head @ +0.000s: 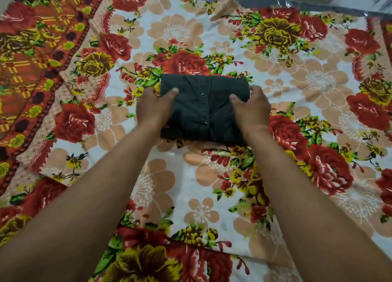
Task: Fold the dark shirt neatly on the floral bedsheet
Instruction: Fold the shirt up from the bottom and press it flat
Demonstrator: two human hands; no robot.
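Observation:
The dark shirt [203,107] lies in the middle of the floral bedsheet [191,175] as a compact folded rectangle, its button placket with two snap buttons facing up. My left hand [153,109] grips its left edge, thumb on top of the cloth and fingers round the side. My right hand [251,109] grips the right edge the same way, thumb on top, fingertips curled over the far corner. Both forearms reach in from the bottom of the view.
The bedsheet's orange patterned border [36,69] runs along the left. A clear plastic-covered edge [297,8] shows at the back, with a pale wall beyond it. Flowered sheet surrounds the shirt on every side.

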